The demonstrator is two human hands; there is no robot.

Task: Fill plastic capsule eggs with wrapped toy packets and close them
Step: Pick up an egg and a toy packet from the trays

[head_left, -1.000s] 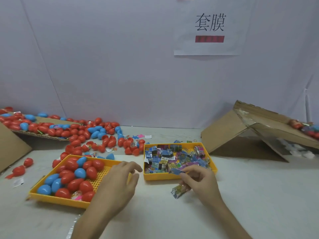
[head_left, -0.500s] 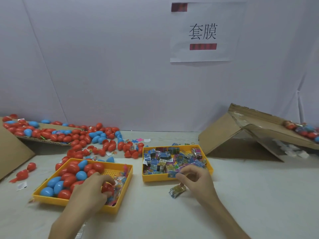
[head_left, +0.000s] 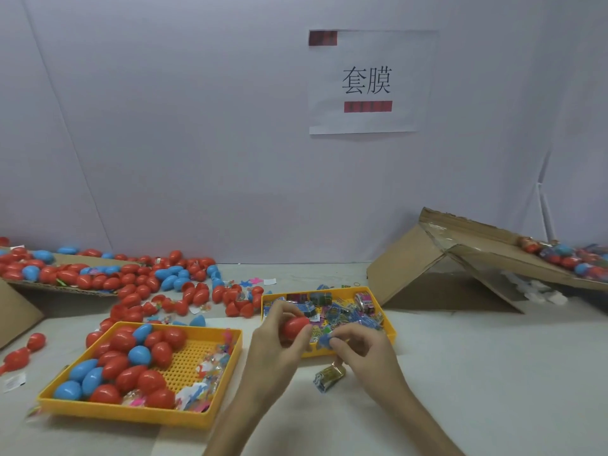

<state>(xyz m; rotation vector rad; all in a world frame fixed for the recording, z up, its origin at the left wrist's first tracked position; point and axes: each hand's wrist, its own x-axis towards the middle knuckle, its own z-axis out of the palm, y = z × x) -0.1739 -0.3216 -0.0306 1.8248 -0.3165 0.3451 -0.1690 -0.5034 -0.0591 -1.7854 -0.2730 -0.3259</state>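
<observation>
Landmark: packet tray [head_left: 391,329], yellow, heaped with wrapped toy packets.

1. Left hand [head_left: 276,343]: I log it over the packet tray's near-left corner, fingers and thumb curled round a red capsule egg [head_left: 296,327].
2. Right hand [head_left: 362,348]: over the packet tray's near edge, thumb and fingertips pinching a blue packet [head_left: 324,340] just beside the egg. I cannot tell whether they touch.
3. Loose packet [head_left: 329,378]: on the table just in front of the packet tray.
4. Egg tray [head_left: 131,416]: left of the packet tray, holding red and blue eggs.
5. Loose eggs [head_left: 184,291]: scattered behind and left of the packet tray.
6. Cardboard box [head_left: 427,268]: right of the packet tray, tipped.
</observation>
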